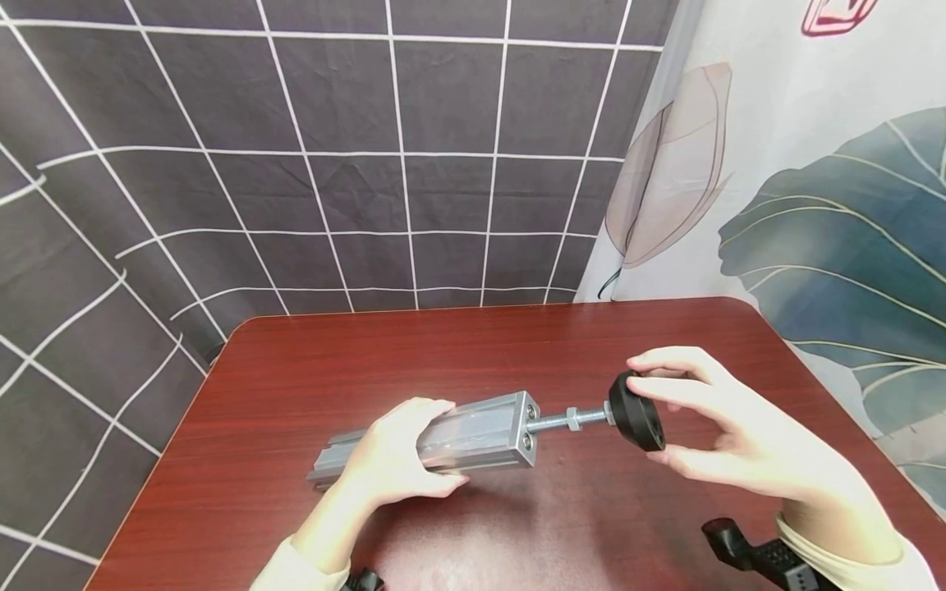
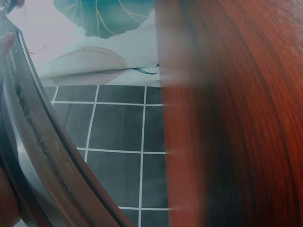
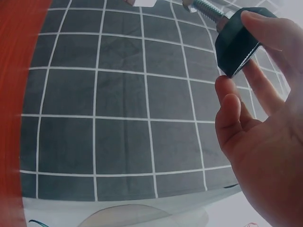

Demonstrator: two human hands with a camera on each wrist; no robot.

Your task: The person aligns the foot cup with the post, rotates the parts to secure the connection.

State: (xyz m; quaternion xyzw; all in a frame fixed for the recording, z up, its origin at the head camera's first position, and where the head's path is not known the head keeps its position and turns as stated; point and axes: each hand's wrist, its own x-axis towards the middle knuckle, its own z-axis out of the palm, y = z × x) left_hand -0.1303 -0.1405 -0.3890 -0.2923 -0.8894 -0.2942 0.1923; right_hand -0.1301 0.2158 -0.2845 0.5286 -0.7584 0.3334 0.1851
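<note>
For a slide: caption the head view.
Left hand grips a metal bar; right hand pinches the black foot on its threaded rod.

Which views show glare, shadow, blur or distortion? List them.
Head view: pale glare on the tabletop, soft shadow below the metal bar; left wrist view: bar looks bowed, tabletop edge hazy; right wrist view: upper right corner washed out beyond the black knob.

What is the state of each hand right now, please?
Left hand: closed around the grey metal bar.
Right hand: holding the black foot between thumb and fingers.
</note>
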